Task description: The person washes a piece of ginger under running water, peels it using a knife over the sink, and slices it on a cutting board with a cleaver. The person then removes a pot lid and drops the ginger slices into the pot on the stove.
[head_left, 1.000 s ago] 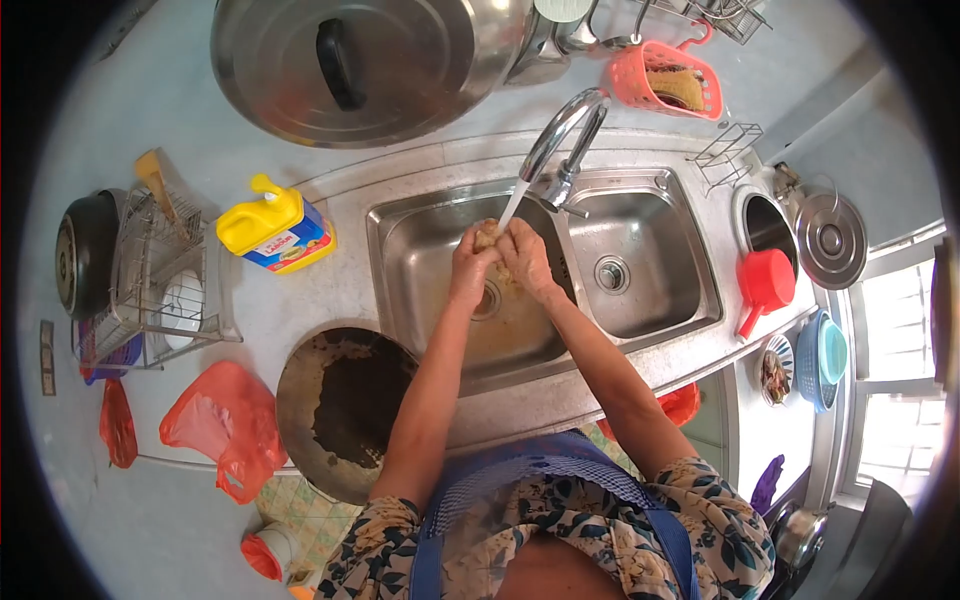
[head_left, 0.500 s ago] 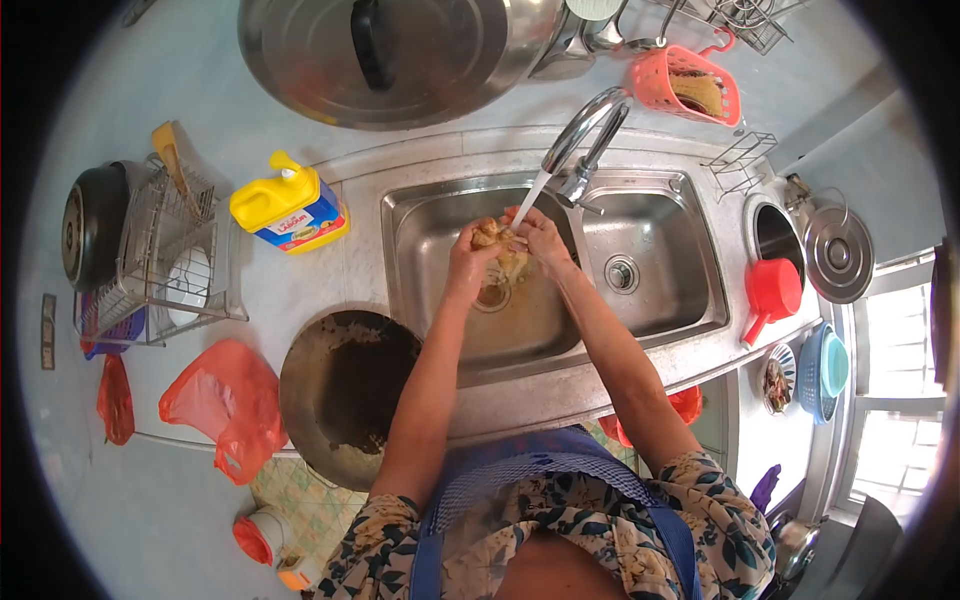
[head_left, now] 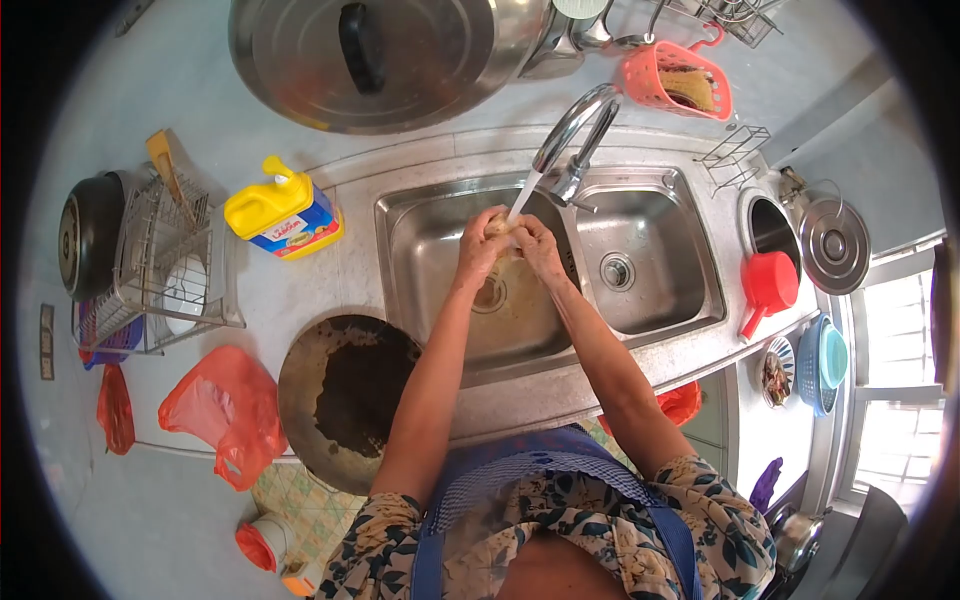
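My left hand (head_left: 482, 245) and my right hand (head_left: 538, 248) are close together over the left basin of the steel sink (head_left: 415, 300). Between them is a pale yellowish lump of food (head_left: 500, 226), mostly covered by my fingers, so its kind is unclear. Fingers of both hands are closed around it. Water runs from the curved chrome faucet (head_left: 575, 120) straight down onto the lump and my fingers. Below my hands, the basin's drain (head_left: 490, 292) shows under brownish shallow water.
A blackened wok (head_left: 310, 400) sits left of my forearm, with a red plastic bag (head_left: 225, 400) beyond it. Behind stand a yellow detergent jug (head_left: 285, 212) and a wire dish rack (head_left: 165, 270). At right are a red dipper (head_left: 770, 285) and a steel lid (head_left: 833, 243).
My hands have drawn closer together around the food lump, and less of it shows. Pale pieces that hung below my fingers are no longer visible. The view has shifted slightly.
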